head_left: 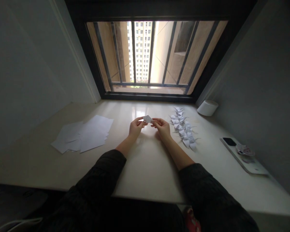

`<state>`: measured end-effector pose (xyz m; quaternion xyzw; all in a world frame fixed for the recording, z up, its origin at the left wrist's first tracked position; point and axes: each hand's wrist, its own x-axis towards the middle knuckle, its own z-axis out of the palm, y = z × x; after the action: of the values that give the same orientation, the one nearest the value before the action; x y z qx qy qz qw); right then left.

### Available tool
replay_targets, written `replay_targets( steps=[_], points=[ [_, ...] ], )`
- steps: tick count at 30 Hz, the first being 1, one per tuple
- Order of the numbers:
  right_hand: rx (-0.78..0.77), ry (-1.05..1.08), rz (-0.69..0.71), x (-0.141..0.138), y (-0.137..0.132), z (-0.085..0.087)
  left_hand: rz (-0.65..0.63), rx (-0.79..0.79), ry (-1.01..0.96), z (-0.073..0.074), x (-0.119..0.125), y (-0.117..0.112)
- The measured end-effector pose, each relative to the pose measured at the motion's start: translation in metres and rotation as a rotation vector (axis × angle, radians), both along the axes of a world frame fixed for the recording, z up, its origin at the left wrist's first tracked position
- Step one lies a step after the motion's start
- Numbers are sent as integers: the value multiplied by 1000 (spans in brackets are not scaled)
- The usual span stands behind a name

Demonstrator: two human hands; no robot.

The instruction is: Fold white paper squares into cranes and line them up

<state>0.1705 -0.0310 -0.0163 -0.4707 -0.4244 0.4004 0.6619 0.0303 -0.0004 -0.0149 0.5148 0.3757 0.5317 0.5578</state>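
A small folded piece of white paper (147,118) is held up between my two hands, just above the sill. Its top comes to a low point. My left hand (135,126) pinches its left end between thumb and fingers. On the other side, my right hand (161,126) grips the right end in the same way. Several folded paper cranes (183,127) stand in rows just right of my right hand. Farther off to my left lies a loose pile of white paper sheets (91,132).
A white cup-like object (207,108) lies tilted at the back right. On the right, a phone (244,156) with a round grip on its back rests near the wall. A dark-framed window (147,96) with bars closes off the far side of the pale sill (147,174).
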Motion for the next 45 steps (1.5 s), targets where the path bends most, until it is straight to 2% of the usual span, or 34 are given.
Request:
replay_targets(
  steps=[4,8,13,18,25,33,39,45],
  points=[
    [19,5,-10,0,0,0,20,28,86,2,0,-2],
    [35,-14,44,-1,1,-2,45,47,154,2,-2,-3],
    [74,-29,97,-2,1,-5,45,66,158,2,-2,-4],
    [63,-3,89,-2,0,-6,25,44,152,4,0,-5],
    [41,-32,128,-2,3,-6,125,36,170,3,-2,-2],
    [72,-56,81,-2,4,-7,111,25,175,3,-2,-2],
    [72,-140,29,0,4,-7,105,162,296,-2,-7,1],
    [57,-127,38,0,3,-7,61,172,275,0,-6,-1]
  ],
)
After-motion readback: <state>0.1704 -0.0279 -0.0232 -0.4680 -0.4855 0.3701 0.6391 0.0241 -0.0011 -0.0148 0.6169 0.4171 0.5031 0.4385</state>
